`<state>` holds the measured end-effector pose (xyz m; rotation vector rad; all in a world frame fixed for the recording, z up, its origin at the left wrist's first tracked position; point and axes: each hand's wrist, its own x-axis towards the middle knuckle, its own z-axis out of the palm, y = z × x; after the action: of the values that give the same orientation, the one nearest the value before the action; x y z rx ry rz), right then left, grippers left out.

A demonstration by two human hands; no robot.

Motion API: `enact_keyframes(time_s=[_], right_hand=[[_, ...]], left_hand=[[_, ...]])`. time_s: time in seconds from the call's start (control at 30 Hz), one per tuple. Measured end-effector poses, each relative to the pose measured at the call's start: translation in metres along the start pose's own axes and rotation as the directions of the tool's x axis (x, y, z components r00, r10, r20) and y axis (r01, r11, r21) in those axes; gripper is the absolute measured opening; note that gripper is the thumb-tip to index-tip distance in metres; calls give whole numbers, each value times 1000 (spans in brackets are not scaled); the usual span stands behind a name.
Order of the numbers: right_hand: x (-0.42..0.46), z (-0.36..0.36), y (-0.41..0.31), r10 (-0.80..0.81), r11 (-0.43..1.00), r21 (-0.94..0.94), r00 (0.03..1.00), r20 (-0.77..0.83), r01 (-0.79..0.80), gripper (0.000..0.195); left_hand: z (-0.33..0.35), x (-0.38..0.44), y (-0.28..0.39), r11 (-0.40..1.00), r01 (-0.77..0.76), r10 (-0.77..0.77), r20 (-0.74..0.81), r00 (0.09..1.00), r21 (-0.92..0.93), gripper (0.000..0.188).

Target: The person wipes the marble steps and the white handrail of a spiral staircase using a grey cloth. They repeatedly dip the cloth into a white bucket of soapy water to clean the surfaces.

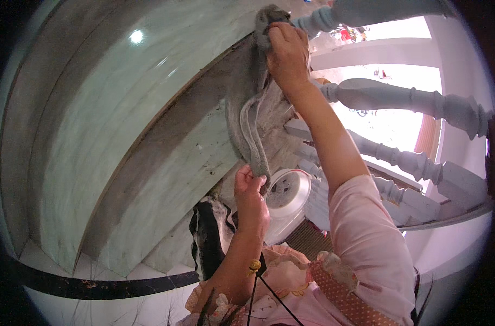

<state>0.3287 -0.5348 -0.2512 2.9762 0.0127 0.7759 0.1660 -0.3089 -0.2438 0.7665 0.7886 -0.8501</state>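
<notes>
A long grey cloth point(237, 110) hangs over the edge of a marble stair step point(182, 150). My right hand point(286, 51) grips its bunched upper end beside the foot of a baluster point(319, 20). Lower down, my left hand point(251, 191) pinches the cloth's folded lower end between thumb and fingers. Just to the right of my left hand, a white bucket point(286, 220) holds cloudy liquid with dark patches on its surface. Part of the cloth beneath my right hand is hidden by the fingers.
Turned balusters point(374, 87) line the right side, with bright space and a lower floor seen between them. Curved marble steps point(88, 118) with brown edges fill the left. A dark skirting band point(109, 287) follows the wall. A ribbed brown mat point(308, 238) lies below the bucket.
</notes>
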Motion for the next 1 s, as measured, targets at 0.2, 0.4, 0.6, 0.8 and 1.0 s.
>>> enact_keyframes(time_s=[0.2, 0.4, 0.6, 0.8, 1.0], right_hand=[[-20, 31, 25, -169, 900, -281, 862, 477, 332, 18], [-84, 85, 23, -48, 944, -222, 771, 635, 242, 14], [-133, 40, 2, 103, 961, 81, 615, 782, -264, 21], [-157, -17, 14, 389, 698, 88, 479, 786, -711, 28], [-103, 15, 57, 740, 631, -26, 592, 318, -775, 33]], left_hand=[[-7, 2, -3, 1000, -11, 11, 10, 1000, 6, 34], [-11, 1, 3, 999, 16, -16, 2, 1000, -30, 34], [-14, -2, 2, 1000, 4, -5, -50, 999, -20, 26], [-4, -11, -1, 998, 54, -54, -4, 999, 18, 24], [1, -10, -15, 999, 43, -43, -15, 999, -4, 35]])
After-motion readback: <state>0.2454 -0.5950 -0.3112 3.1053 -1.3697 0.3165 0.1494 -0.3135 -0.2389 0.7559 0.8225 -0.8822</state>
